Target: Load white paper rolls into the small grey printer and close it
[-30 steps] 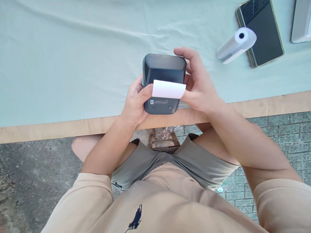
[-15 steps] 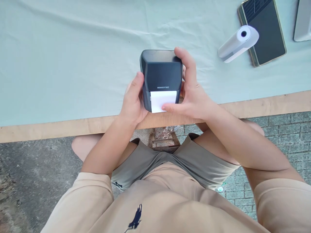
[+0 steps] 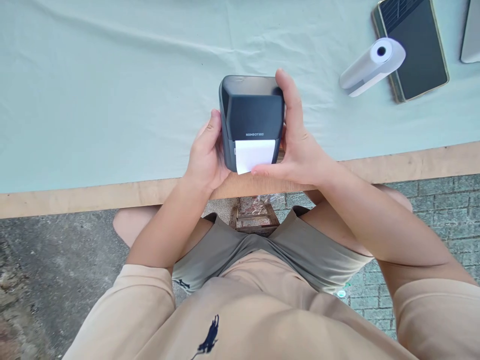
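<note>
A black label printer (image 3: 255, 117) marked NIIMBOT is held between both hands above the table's front edge. A strip of white label paper (image 3: 253, 152) sticks out of its near end. My left hand (image 3: 206, 150) grips the printer's left side, thumb along the edge and the other fingers mostly hidden beneath. Around the right side my right hand (image 3: 300, 145) is closed, one finger reaching up to the far right corner. Its thumb tip lies at the paper's lower edge.
On the pale green tablecloth (image 3: 112, 100), a white paper roll (image 3: 367, 70) leans on a dark phone-like device (image 3: 422, 55) at the right. A grey object (image 3: 471, 40) is cut off at the right edge. A wooden table edge (image 3: 75, 195) runs across, above my lap.
My right thumb has slid down from the face of the label paper to its lower edge. Both hands still hold the printer, and the whole view has shifted slightly.
</note>
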Demonstrator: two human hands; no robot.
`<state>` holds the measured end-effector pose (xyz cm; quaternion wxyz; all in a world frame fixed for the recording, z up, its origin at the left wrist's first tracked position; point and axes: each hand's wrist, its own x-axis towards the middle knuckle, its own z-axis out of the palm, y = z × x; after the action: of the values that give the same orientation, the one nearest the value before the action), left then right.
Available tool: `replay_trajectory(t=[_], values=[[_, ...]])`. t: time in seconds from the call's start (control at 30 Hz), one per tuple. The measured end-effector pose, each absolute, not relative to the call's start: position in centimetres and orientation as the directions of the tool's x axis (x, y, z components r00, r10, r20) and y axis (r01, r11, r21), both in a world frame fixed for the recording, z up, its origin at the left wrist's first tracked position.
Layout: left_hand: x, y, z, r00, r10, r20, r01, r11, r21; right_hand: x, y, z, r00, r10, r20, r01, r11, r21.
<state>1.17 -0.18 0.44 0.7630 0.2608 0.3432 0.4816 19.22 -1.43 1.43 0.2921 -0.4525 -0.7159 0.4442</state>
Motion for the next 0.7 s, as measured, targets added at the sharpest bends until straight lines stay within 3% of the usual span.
replay_trajectory(t=[0.7], values=[[0.8,0.1,0.28,0.286,0.913,-0.292,-0.493,0.401,0.772,19.05,-1.25,1.34,-0.468,0.877,0.105,0.31,0.274,-0.91]])
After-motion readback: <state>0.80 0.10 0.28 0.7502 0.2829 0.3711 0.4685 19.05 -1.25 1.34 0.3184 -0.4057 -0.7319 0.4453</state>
